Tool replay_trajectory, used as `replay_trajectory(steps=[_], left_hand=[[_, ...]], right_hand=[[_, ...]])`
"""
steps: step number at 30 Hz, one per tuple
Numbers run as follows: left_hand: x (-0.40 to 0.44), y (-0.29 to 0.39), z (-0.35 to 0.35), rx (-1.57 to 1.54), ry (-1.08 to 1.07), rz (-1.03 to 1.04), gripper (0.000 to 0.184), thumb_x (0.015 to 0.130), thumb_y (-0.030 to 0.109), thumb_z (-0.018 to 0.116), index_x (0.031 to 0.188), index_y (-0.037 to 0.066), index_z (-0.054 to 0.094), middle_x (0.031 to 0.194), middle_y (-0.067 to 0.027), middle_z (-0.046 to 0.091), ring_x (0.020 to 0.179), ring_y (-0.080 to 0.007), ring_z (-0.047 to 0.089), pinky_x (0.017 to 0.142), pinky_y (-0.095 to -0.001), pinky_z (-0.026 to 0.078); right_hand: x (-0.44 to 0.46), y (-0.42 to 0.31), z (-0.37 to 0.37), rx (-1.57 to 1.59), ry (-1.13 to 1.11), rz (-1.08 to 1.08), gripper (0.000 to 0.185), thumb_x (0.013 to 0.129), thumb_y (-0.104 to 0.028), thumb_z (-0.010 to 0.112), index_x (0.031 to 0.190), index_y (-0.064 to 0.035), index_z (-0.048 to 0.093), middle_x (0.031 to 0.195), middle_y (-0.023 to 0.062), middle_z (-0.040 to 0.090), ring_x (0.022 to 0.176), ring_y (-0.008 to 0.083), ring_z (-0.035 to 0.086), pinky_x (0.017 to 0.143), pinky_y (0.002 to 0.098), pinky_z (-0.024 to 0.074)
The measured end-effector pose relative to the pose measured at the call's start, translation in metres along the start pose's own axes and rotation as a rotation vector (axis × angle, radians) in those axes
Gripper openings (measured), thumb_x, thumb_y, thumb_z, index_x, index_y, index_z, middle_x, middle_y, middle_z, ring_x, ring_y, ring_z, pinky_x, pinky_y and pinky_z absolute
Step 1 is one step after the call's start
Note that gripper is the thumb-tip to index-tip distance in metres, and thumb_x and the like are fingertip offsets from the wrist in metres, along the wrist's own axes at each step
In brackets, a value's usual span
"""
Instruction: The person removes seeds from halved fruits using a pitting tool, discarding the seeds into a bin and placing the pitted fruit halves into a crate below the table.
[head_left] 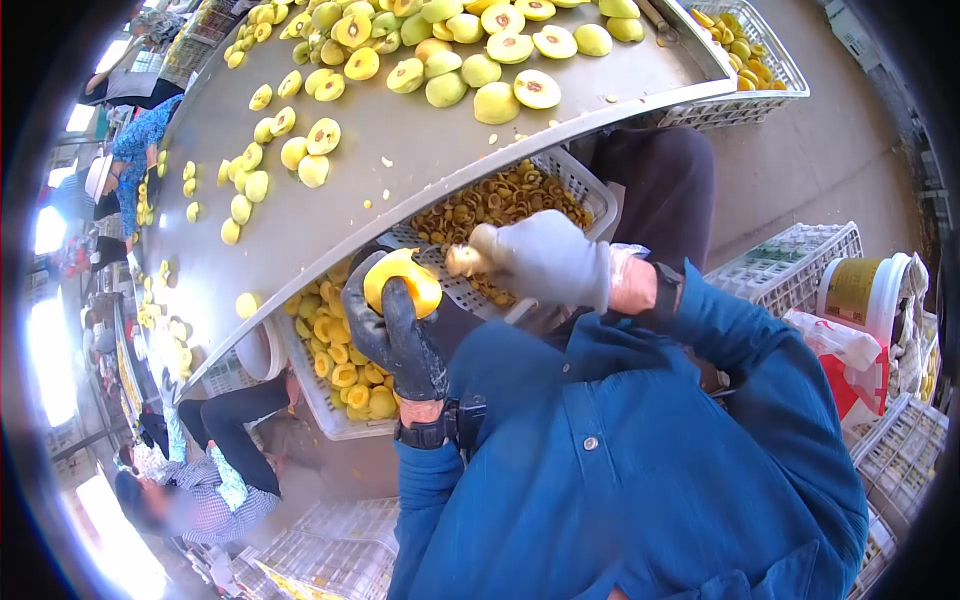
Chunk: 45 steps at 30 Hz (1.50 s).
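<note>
My left hand (398, 325), in a dark glove, is closed around a yellow peach half (405, 283), its hollowed orange-yellow flesh showing. Just to the right is my right hand (548, 258) in a pale grey glove, slightly blurred, its fingers curled. At its thumb side shows a small brownish-yellow piece (463, 261), too smeared to name; what the fist grips is hidden. Beneath the hands, a white crate (603, 205) holds brown pits and scraps. Below my left hand, another white crate (335, 420) holds yellow peach halves.
A metal table (380, 165) carries many cut peaches (510, 47). Another crate of halves (800, 85) stands beyond its right end. White crates (785, 265) and a bucket (858, 292) stand at my right. Co-workers (205, 500) sit along the table's left side.
</note>
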<state>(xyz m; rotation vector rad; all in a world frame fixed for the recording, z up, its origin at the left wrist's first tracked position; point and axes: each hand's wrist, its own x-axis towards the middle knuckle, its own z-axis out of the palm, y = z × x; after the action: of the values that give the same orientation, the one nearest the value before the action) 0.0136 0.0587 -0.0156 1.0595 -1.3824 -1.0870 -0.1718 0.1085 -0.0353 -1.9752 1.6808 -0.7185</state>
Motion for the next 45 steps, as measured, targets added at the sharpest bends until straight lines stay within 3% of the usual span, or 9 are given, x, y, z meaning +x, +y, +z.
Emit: replay_trajectory(steps=[2, 5, 10, 12, 15, 18, 26, 35, 45], left_hand=[[-0.002, 0.0, -0.005, 0.068, 0.017, 0.091, 0.03, 0.091, 0.015, 0.06, 0.114, -0.004, 0.058, 0.111, -0.0115, 0.061, 0.099, -0.0194, 0.059, 0.09, -0.0345, 0.048], [-0.001, 0.002, -0.006, 0.115, 0.007, 0.059, 0.029, 0.092, 0.014, 0.059, 0.114, -0.004, 0.058, 0.113, -0.0122, 0.06, 0.102, -0.0197, 0.058, 0.091, -0.0343, 0.048], [0.001, 0.01, -0.004, -0.187, -0.079, -0.337, 0.021, 0.095, 0.018, 0.055, 0.109, 0.002, 0.058, 0.074, -0.0022, 0.058, 0.044, -0.0072, 0.044, 0.041, -0.0205, 0.036], [-0.004, 0.003, -0.014, 0.29, -0.236, 0.013, 0.027, 0.096, 0.019, 0.053, 0.115, 0.0, 0.055, 0.084, -0.0097, 0.063, 0.059, -0.0147, 0.057, 0.053, -0.0263, 0.046], [-0.007, 0.001, -0.018, 0.416, -0.233, 0.088, 0.029, 0.097, 0.019, 0.051, 0.117, -0.001, 0.056, 0.091, -0.0111, 0.064, 0.067, -0.0154, 0.062, 0.057, -0.026, 0.051], [-0.008, 0.0, -0.035, -0.191, -0.076, -0.414, 0.033, 0.097, 0.021, 0.053, 0.121, -0.001, 0.056, 0.103, -0.0106, 0.062, 0.085, -0.0165, 0.063, 0.068, -0.0293, 0.055], [-0.026, -0.052, -0.089, -0.54, 0.067, -0.32, 0.046, 0.094, 0.015, 0.052, 0.135, -0.004, 0.041, 0.118, -0.0217, 0.058, 0.101, -0.0305, 0.065, 0.085, -0.042, 0.058], [-0.076, -0.163, -0.218, -0.449, 0.668, -0.521, 0.036, 0.096, 0.014, 0.05, 0.129, -0.001, 0.046, 0.105, -0.0172, 0.064, 0.085, -0.028, 0.069, 0.07, -0.0389, 0.06], [-0.078, -0.233, -0.298, 0.032, 0.692, -0.643, 0.047, 0.095, 0.006, 0.044, 0.142, 0.003, 0.037, 0.126, -0.0184, 0.052, 0.075, -0.0271, 0.069, 0.058, -0.0364, 0.06]], right_hand=[[-0.003, 0.013, 0.007, -0.023, 0.044, 0.047, 0.019, 0.081, -0.019, 0.067, 0.089, -0.0107, 0.052, 0.065, 0.0123, 0.06, 0.061, 0.0344, 0.063, 0.053, 0.0454, 0.0483], [-0.002, -0.001, 0.002, 0.026, 0.051, 0.008, 0.016, 0.083, -0.019, 0.064, 0.088, -0.0097, 0.052, 0.065, 0.013, 0.061, 0.061, 0.0345, 0.064, 0.053, 0.0454, 0.0486], [0.007, 0.005, -0.007, -0.052, 0.077, 0.03, 0.012, 0.086, -0.018, 0.061, 0.094, -0.0108, 0.056, 0.068, 0.0128, 0.063, 0.063, 0.035, 0.065, 0.054, 0.045, 0.0499], [0.003, 0.003, -0.002, -0.052, 0.143, -0.004, 0.012, 0.086, -0.018, 0.061, 0.094, -0.0107, 0.057, 0.066, 0.013, 0.062, 0.062, 0.0353, 0.064, 0.054, 0.0453, 0.0499], [0.01, 0.025, 0.013, -0.136, 0.169, 0.036, 0.015, 0.084, -0.018, 0.064, 0.091, -0.0093, 0.055, 0.063, 0.0146, 0.059, 0.06, 0.0364, 0.063, 0.055, 0.0467, 0.0492], [-0.003, 0.044, 0.014, -0.052, 0.16, 0.086, 0.016, 0.085, -0.02, 0.063, 0.09, -0.0063, 0.055, 0.067, 0.0189, 0.062, 0.064, 0.0378, 0.064, 0.057, 0.0487, 0.0484], [-0.027, 0.04, 0.061, 0.198, 0.013, 0.332, 0.023, 0.088, -0.024, 0.064, 0.094, -0.0025, 0.057, 0.07, 0.0255, 0.06, 0.068, 0.0428, 0.062, 0.059, 0.0454, 0.0472], [-0.053, 0.045, 0.087, 0.143, -0.222, 0.49, 0.036, 0.086, -0.022, 0.066, 0.114, 0.0002, 0.06, 0.085, 0.0262, 0.065, 0.08, 0.0409, 0.066, 0.068, 0.0429, 0.0502], [-0.053, 0.048, 0.089, 0.206, -0.273, 0.589, 0.038, 0.086, -0.021, 0.066, 0.117, 0.0005, 0.059, 0.082, 0.0243, 0.066, 0.076, 0.0402, 0.065, 0.067, 0.0423, 0.0503]])
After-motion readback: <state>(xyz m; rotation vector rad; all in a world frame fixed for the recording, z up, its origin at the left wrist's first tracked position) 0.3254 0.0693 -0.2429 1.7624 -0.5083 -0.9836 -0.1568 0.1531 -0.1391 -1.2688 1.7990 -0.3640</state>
